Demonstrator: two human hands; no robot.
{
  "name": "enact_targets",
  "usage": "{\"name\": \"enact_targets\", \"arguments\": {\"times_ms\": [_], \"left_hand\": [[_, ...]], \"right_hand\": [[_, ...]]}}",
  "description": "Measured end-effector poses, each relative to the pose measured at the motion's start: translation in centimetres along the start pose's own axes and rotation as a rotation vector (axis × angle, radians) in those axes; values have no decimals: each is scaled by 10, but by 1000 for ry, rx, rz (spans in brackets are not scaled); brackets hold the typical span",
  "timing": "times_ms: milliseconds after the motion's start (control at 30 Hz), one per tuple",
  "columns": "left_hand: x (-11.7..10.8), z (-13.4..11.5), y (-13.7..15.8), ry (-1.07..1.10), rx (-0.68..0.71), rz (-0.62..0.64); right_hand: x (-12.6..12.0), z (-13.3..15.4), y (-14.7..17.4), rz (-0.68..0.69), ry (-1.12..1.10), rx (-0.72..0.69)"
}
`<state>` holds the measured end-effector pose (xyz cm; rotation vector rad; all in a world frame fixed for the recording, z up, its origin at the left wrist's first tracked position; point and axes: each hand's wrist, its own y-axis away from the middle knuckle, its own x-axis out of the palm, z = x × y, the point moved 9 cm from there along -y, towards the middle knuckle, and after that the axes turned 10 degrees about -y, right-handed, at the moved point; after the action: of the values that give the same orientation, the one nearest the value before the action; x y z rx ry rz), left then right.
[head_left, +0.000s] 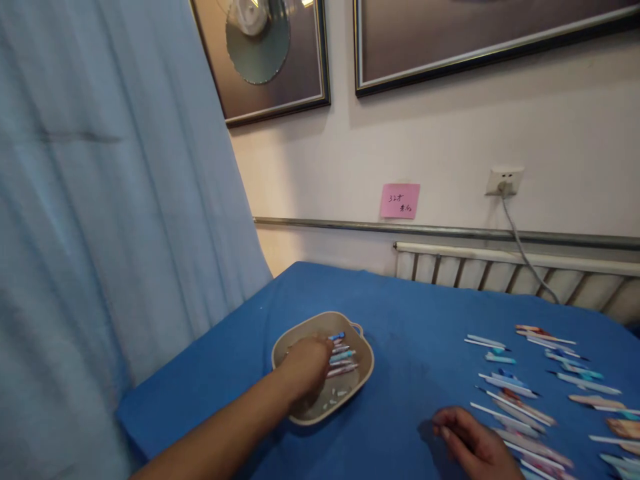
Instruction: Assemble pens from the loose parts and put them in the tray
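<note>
Head view: left hand (306, 366) digs among pen parts in the shallow beige plastic basket (363, 380).
Its grip is hidden, cannot tell; right hand (475, 443), loosely curled and empty, rests beside rows of pen pieces (520, 400) near the blue-clothed table's (415, 333) right edge.

The surface (410, 333) is covered in plain blue cloth. The bowl (365, 373) is beige, and the pens (341, 357) by the left fingers are white, blue and pink. The note (399, 201) is pink, the curtain (100, 200) pale blue.
</note>
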<state>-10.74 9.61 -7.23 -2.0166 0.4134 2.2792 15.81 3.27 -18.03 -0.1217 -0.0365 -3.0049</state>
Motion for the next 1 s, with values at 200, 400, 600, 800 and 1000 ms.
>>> {"name": "enact_targets", "arguments": {"times_ms": [200, 400, 600, 800, 1000], "left_hand": [[-58, -20, 11, 108, -39, -213], [-63, -117, 18, 469, 201, -254], [-22, -198, 7, 734, 326, -240], [-3, -217, -18, 1011, 321, -309], [9, -195, -28, 994, 253, -306]], "right_hand": [[4, 4, -5, -36, -106, -61], [-3, 38, -1, -125, -189, -141], [-35, 67, -5, -250, -327, -213], [-70, 62, -15, -396, -430, -219], [-70, 45, -23, -401, -390, -135]]}}
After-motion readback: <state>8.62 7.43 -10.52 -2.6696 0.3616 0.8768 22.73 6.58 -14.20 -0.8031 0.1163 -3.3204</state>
